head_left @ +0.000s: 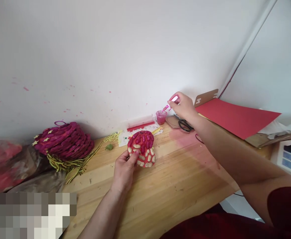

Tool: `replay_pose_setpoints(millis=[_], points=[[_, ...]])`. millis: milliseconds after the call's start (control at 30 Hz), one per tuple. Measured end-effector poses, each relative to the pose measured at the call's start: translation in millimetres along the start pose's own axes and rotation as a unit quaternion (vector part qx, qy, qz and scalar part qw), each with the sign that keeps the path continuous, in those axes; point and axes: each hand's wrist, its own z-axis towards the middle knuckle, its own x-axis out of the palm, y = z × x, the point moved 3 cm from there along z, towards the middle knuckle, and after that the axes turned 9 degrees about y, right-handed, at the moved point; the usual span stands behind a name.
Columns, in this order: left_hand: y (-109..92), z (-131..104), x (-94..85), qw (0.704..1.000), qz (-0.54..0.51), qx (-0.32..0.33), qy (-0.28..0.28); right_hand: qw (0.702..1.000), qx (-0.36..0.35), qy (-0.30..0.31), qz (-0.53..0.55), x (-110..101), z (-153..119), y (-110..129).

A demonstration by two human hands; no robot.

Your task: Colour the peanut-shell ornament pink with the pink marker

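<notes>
On the pale, grained wooden tabletop (145, 196), a smooth red card sheet (237, 116) topped the pile at right, and a lumpy magenta bundle (71, 141) trailed yellow yarn (61, 163) at left. Your left hand (123, 166) pinched the red peanut-shell craft (144, 151), glossy magenta along its upper shells, above the middle; over a clear plastic cup (161, 117) of pink paint, your right hand (183, 103) closed its fingertips around a slim white-handled brush (166, 107).

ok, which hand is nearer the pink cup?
Right. The right hand is just above and right of the pink cup, holding a brush; the left hand is farther off, toward the wearer, gripping the peanut-covered piece.
</notes>
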Motion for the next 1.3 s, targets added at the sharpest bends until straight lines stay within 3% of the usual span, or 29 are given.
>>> replay_pose_setpoints(millis=[67,333,633,900,1000,1100,1200,1300], points=[[0,0,-0.8,1.000,-0.004,0.000,0.003,0.994,0.026,0.072,-0.081,14,18,0],[-1,2,-3.8,1.000,0.028,0.009,0.000,0.969,0.050,0.187,-0.152,57,45,-3],[-4,2,-4.0,0.996,0.087,0.020,-0.027,0.961,0.032,0.202,-0.186,63,51,-1],[-7,3,-2.0,0.995,0.088,0.037,-0.015,0.973,0.015,0.159,-0.169,54,39,-1],[-7,2,-1.4,0.996,0.085,0.033,-0.007,0.993,-0.012,0.070,-0.099,37,25,-2],[-4,3,-2.0,0.996,0.083,0.028,0.005,0.991,-0.100,-0.014,0.091,16,-9,6],[0,3,-3.0,0.996,0.091,0.021,0.010,0.958,-0.146,0.050,0.241,10,-60,23],[1,3,-2.4,0.995,0.099,0.025,0.022,0.932,-0.201,0.089,0.287,15,-109,46]])
